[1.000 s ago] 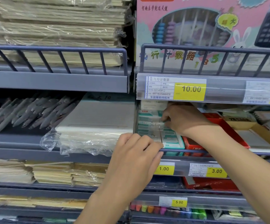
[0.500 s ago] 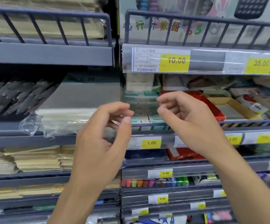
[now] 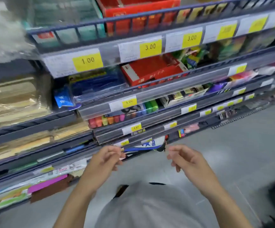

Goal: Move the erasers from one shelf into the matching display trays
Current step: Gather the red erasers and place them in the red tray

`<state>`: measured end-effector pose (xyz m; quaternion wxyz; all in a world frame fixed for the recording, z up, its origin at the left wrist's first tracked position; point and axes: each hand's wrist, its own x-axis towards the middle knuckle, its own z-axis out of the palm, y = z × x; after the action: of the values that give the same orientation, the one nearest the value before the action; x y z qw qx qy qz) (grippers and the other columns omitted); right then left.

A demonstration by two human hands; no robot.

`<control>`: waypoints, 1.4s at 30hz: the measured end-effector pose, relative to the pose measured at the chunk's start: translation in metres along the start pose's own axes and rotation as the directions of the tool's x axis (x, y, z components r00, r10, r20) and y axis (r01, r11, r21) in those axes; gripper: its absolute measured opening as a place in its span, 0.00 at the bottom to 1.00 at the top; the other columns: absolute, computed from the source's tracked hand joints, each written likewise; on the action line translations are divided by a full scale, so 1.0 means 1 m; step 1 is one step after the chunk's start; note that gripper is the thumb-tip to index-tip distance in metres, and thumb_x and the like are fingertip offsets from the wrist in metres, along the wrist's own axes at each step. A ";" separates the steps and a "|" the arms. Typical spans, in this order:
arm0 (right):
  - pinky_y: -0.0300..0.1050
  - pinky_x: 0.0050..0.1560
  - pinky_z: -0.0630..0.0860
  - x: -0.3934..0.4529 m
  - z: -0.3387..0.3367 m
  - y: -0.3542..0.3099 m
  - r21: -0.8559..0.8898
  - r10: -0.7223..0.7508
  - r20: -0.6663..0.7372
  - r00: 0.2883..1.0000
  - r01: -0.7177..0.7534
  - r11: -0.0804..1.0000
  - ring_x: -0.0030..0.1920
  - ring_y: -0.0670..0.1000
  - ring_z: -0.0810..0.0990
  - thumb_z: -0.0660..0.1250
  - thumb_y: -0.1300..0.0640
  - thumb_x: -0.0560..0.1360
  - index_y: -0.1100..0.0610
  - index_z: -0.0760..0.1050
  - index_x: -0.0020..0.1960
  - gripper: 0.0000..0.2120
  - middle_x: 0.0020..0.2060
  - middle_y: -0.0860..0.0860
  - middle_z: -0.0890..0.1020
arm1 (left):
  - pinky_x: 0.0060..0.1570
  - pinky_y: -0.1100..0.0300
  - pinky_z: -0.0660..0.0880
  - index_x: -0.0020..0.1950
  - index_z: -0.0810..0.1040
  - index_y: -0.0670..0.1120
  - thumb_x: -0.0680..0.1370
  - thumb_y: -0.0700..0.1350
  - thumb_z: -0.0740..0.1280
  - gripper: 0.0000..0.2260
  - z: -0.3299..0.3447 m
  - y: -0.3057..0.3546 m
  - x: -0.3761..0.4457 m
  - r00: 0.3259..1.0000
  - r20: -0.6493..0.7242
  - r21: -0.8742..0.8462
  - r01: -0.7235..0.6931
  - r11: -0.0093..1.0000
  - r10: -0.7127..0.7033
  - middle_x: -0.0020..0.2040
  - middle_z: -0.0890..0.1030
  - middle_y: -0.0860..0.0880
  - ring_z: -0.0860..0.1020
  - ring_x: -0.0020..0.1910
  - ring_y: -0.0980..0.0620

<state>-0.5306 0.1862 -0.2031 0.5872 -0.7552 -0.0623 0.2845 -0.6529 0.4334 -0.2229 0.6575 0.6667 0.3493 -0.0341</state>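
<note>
Far left of my fingers, wrapped paper stacks [image 3: 14, 102] are lying flat on the grey shelves, bundled so they stay square. Just up from my left hand [image 3: 106, 159], blue packs [image 3: 94, 84] are sitting behind the 1.00 price tag [image 3: 87, 62]. My left hand is hanging low in front of the bottom shelf lips, fingers loosely curled, thumb nearly meeting the forefinger, gripping nothing that I can make out. Above and between both hands, small coloured erasers [image 3: 107, 120] are standing in a row in a display tray [image 3: 126, 120], packed upright so the colours face out; teal-and-white boxes [image 3: 77, 32] are lining the top rail, well above my reach right now, blurred, likely the eraser stock too. Up and right, a red box [image 3: 151, 70] is leaning open under the 3.00 price tag [image 3: 150, 47]. My right hand [image 3: 185, 159] is mirroring the left, fingers slack and curled, apart from it, touching no shelf. Both hands are empty as far as I can tell, so I'm judging this as a gap between picks, looking down for the matching tray. Grey floor [image 3: 232, 153] is filling the far right.
</note>
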 end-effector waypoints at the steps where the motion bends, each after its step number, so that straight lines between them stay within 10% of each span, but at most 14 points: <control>1: 0.41 0.35 0.74 -0.006 -0.011 0.020 -0.007 0.045 -0.030 0.999 -0.045 0.999 0.34 0.49 0.77 0.67 0.64 0.78 0.55 0.82 0.51 0.07 0.38 0.55 0.83 | 0.47 0.58 0.79 0.57 0.81 0.47 0.84 0.40 0.66 0.06 0.008 -0.015 0.000 0.999 -0.006 0.016 0.041 0.999 -0.041 0.49 0.88 0.52 0.85 0.47 0.49; 12: 0.38 0.33 0.75 -0.099 -0.150 0.173 0.078 0.401 -0.226 0.888 -0.394 0.916 0.33 0.45 0.80 0.68 0.59 0.79 0.53 0.82 0.50 0.04 0.40 0.53 0.84 | 0.41 0.64 0.78 0.57 0.80 0.42 0.84 0.38 0.64 0.06 0.135 -0.060 -0.018 0.969 0.066 0.186 0.221 0.957 -0.237 0.49 0.88 0.45 0.83 0.41 0.54; 27: 0.37 0.36 0.76 -0.060 -0.308 0.146 0.229 0.231 -0.433 0.871 -0.141 0.963 0.35 0.45 0.80 0.67 0.61 0.79 0.54 0.81 0.52 0.06 0.40 0.49 0.84 | 0.46 0.60 0.78 0.59 0.80 0.45 0.85 0.40 0.64 0.06 0.309 -0.005 0.041 0.940 0.254 0.394 0.113 0.912 -0.227 0.50 0.88 0.51 0.84 0.44 0.54; 42: 0.43 0.37 0.76 0.000 -0.478 0.158 0.365 0.466 -0.618 0.633 -0.294 0.883 0.36 0.47 0.79 0.67 0.61 0.79 0.54 0.82 0.52 0.06 0.41 0.54 0.84 | 0.48 0.56 0.78 0.58 0.81 0.48 0.83 0.43 0.68 0.05 0.566 0.132 0.212 0.792 0.579 0.419 -0.085 0.904 -0.194 0.49 0.88 0.52 0.84 0.45 0.54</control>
<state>-0.3279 -0.2688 -0.2776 0.5766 -0.7279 0.3556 0.1056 -0.1914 0.0276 -0.2923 0.5722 0.7356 0.1231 -0.3411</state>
